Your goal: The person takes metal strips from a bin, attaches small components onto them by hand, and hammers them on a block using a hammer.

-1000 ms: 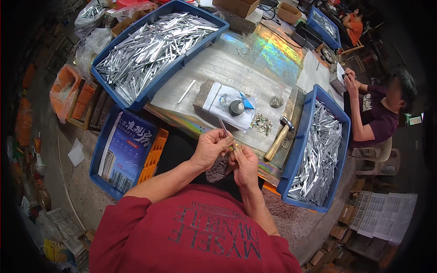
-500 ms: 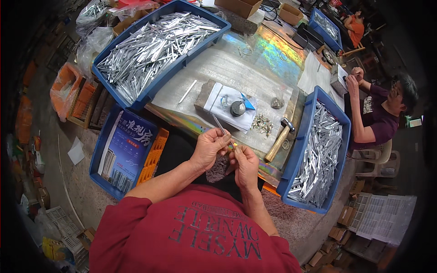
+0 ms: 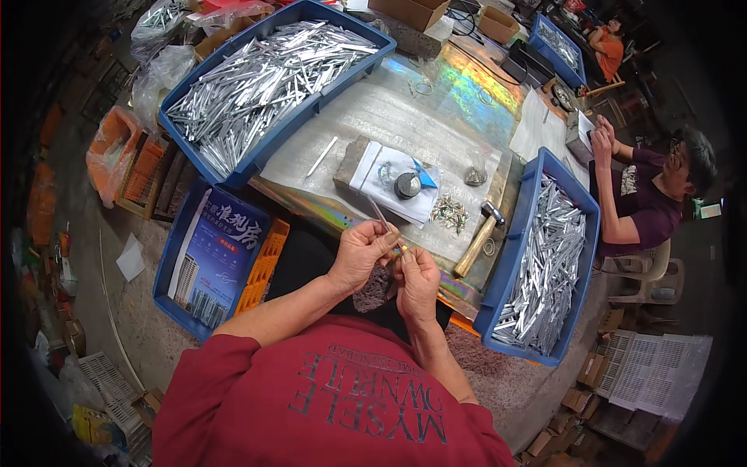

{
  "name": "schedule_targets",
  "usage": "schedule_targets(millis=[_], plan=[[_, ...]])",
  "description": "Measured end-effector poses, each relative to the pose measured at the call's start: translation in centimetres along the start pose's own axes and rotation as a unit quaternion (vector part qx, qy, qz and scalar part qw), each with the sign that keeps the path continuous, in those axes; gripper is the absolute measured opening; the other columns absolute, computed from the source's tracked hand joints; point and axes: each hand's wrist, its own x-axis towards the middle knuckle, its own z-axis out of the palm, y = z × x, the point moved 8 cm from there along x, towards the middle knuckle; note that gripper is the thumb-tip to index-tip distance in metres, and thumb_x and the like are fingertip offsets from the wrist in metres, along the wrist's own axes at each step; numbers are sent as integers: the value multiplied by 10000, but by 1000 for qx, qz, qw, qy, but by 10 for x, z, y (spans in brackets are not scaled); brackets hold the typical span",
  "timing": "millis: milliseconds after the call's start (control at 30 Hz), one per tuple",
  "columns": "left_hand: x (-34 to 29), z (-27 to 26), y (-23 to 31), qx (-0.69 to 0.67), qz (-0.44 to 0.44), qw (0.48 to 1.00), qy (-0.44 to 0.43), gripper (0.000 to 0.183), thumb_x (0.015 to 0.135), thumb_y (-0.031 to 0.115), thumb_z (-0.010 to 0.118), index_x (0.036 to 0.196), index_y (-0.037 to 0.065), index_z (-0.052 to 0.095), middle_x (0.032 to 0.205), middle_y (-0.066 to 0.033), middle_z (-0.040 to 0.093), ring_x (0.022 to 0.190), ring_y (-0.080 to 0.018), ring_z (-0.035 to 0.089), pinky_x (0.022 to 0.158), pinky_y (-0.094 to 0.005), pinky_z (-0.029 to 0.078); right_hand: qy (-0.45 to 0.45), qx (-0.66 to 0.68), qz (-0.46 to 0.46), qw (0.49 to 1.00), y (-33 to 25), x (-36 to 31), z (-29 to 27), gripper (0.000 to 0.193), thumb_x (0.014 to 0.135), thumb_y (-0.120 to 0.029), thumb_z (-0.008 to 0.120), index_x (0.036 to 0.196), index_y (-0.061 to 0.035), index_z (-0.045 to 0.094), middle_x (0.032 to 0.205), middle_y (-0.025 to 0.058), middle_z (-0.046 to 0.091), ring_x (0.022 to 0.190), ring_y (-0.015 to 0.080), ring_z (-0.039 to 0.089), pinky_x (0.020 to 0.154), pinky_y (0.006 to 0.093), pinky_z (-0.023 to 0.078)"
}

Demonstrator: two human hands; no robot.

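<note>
My left hand [image 3: 360,255] is closed in a pinch round a slim silvery metal rod [image 3: 378,213], whose far end sticks up past the fingers. Close beside it, my right hand [image 3: 419,284] is also pinched shut near the rod's lower end. A tiny yellowish bit shows at its fingertips, too small to name. Just beyond the hands, a stone block [image 3: 352,162] carries white paper [image 3: 373,185] and a round dark metal piece [image 3: 407,185]. To its right lie a pile of small metal pins [image 3: 449,214] and a hammer [image 3: 476,245] with a wooden handle.
Blue bins full of metal strips stand at far left [image 3: 313,106] and right [image 3: 507,261]. Another blue bin [image 3: 166,292] at lower left holds a printed sheet. A single rod [image 3: 321,156] lies on the table sheet. A co-worker [image 3: 650,191] sits at right, hands raised.
My two hands stay together, with only a slight shift of the fingers and the rod. The co-worker's hands have moved a little.
</note>
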Motion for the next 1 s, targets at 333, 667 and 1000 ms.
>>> schedule_targets(millis=[333, 667, 1000], plan=[[37, 2, 32, 70, 96, 993, 8, 119, 793, 136, 552, 821, 21, 534, 691, -16, 557, 505, -15, 421, 430, -139, 324, 21, 9, 23, 999, 0, 1, -7, 160, 859, -148, 413, 901, -16, 493, 672, 27, 492, 562, 53, 405, 522, 155, 337], [75, 19, 54, 219, 161, 962, 4, 78, 781, 58, 540, 805, -14, 557, 681, 17, 547, 633, -23, 469, 558, -164, 384, 19, 17, 38, 999, 8, -7, -18, 130, 839, -121, 435, 880, -15, 499, 645, 21, 493, 523, 60, 409, 485, 156, 333], [77, 20, 51, 287, 204, 936, 18, 74, 772, 51, 557, 816, -8, 566, 700, 33, 532, 647, -20, 451, 576, -155, 378, 13, 12, 35, 999, 11, -8, -23, 120, 839, -113, 435, 863, -19, 505, 656, 10, 493, 565, 48, 417, 510, 166, 327]])
